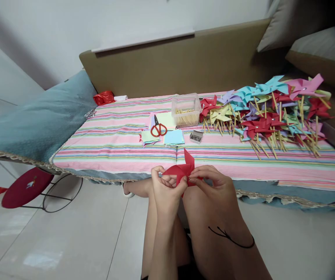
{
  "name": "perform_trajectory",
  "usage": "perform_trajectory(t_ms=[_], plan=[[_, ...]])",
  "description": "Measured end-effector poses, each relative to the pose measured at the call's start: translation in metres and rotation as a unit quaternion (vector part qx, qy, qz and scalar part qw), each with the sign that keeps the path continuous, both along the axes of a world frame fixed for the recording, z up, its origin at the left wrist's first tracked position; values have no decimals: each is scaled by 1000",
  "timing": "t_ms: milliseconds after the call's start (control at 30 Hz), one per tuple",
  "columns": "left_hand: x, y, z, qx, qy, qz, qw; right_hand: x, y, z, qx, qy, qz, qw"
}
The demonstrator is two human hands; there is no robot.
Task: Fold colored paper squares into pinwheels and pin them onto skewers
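A red paper pinwheel (pixel 180 170) with folded blades is held up above my knees, just in front of the couch edge. My left hand (pixel 169 184) grips it from the left, thumb pressed near its middle. On the other side, my right hand (pixel 210 179) pinches at the pinwheel's centre; whether a pin sits between those fingertips is too small to tell. Beyond the hands lie a small open box of metal pins (pixel 196 136), stacks of blue paper squares (pixel 173 137) and green paper squares (pixel 150 136), and red-handled scissors (pixel 158 129).
A clear plastic box (pixel 186 111) holds thin wooden sticks. Many finished pinwheels on sticks (pixel 272 112) are heaped at the right. A striped cloth (pixel 112 140) covers the couch seat. At the left stand a blue-covered armrest (pixel 39 116) and a red round stool (pixel 27 187).
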State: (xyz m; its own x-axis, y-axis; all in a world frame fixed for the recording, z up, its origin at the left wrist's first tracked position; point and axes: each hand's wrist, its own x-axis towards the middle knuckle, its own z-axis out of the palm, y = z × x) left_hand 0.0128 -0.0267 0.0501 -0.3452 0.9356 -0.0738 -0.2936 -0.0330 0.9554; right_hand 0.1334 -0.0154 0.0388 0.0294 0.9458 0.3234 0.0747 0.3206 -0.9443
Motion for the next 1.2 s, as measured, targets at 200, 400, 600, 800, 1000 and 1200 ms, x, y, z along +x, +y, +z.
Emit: perform_trajectory(t_ms=[200,400,600,800,1000,1200], plan=[[-1,0,-2,8,6,-9,1000,0,-1,1,-10,-1,-1,1000],[-1,0,1,8,3,-14,1000,-1,-2,2,-22,-3,-7,1000],[-2,-1,5,13,8,-33,999,1,0,-1,-59,1,-10,998],[-3,-2,9,13,18,-42,999,2,1,-3,-72,10,-2,997],[-4,-3,7,9,24,-47,999,5,1,-6,-76,14,7,997],[-6,-4,7,17,21,-64,998,6,0,-5,-77,21,10,997]])
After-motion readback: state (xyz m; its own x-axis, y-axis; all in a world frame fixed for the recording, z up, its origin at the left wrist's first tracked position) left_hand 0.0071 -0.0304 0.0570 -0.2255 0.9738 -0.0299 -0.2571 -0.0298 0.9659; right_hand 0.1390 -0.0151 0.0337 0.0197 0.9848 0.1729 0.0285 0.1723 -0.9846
